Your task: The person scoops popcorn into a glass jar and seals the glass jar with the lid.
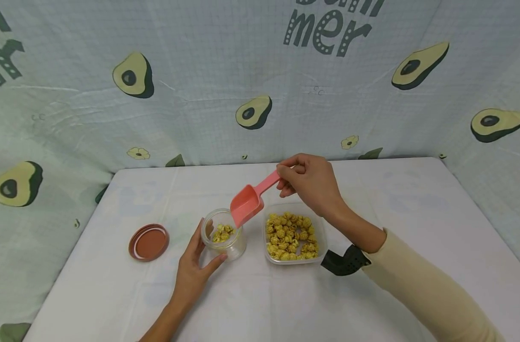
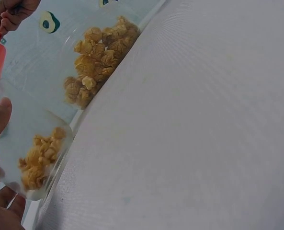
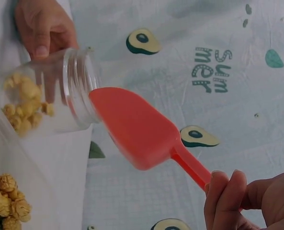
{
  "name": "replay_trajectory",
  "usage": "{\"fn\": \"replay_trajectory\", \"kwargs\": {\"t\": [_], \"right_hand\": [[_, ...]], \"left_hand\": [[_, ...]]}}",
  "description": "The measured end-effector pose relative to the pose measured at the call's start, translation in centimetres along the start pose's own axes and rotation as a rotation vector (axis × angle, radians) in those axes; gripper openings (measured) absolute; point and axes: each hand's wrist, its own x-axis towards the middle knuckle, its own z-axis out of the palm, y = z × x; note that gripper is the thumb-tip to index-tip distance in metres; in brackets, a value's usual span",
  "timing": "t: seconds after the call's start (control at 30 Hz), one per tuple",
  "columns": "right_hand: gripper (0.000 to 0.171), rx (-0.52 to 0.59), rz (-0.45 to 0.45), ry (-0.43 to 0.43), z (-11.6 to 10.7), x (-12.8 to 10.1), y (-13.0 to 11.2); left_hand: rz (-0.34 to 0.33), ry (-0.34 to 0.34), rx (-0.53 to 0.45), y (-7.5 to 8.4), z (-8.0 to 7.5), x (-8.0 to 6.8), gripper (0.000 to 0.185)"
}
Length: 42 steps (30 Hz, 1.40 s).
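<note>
A clear jar with some yellow popcorn at its bottom stands on the table. My left hand holds it from the left, thumb on the near side and fingers round the far side. Above the jar, my right hand pinches the handle of a pink scoop. The scoop's blade tips down to the left, its lip right at the jar's mouth, and no popcorn shows in it. In the right wrist view the underside of the scoop faces the camera.
Right of the jar sits a clear plastic container of popcorn, below my right forearm. A reddish-brown lid lies on the white table at left. Behind hangs a cloth printed with avocados.
</note>
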Motion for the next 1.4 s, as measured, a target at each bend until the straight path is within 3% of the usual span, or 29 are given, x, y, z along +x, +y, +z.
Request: {"fn": "replay_trajectory", "kwargs": {"t": [0.1, 0.33, 0.6, 0.9, 1.13, 1.4], "right_hand": [[0.017, 0.0, -0.006, 0.001, -0.1, 0.0, -0.1], [0.018, -0.001, 0.002, 0.005, -0.2, -0.1, -0.3], [0.022, 0.09, 0.066, 0.032, -1.1, -0.8, 1.1], [0.03, 0.154, 0.117, 0.082, -3.8, -2.1, 3.3], [0.035, 0.095, 0.144, 0.101, -5.7, -3.3, 4.6], [0.034, -0.045, 0.081, 0.116, -7.6, -4.2, 5.5]], "left_hand": [[-0.004, -0.002, 0.018, 0.1, 0.0, 0.0, 0.092], [-0.006, -0.001, 0.007, 1.8, 0.1, 0.0, 0.089], [-0.003, -0.002, 0.002, -0.4, 0.1, 0.0, 0.091], [0.005, 0.008, 0.022, -0.1, -0.1, 0.0, 0.093], [0.109, 0.041, 0.002, 0.9, -0.4, -0.1, 0.096], [0.14, 0.067, -0.02, 2.4, -1.1, -1.4, 0.1]]}}
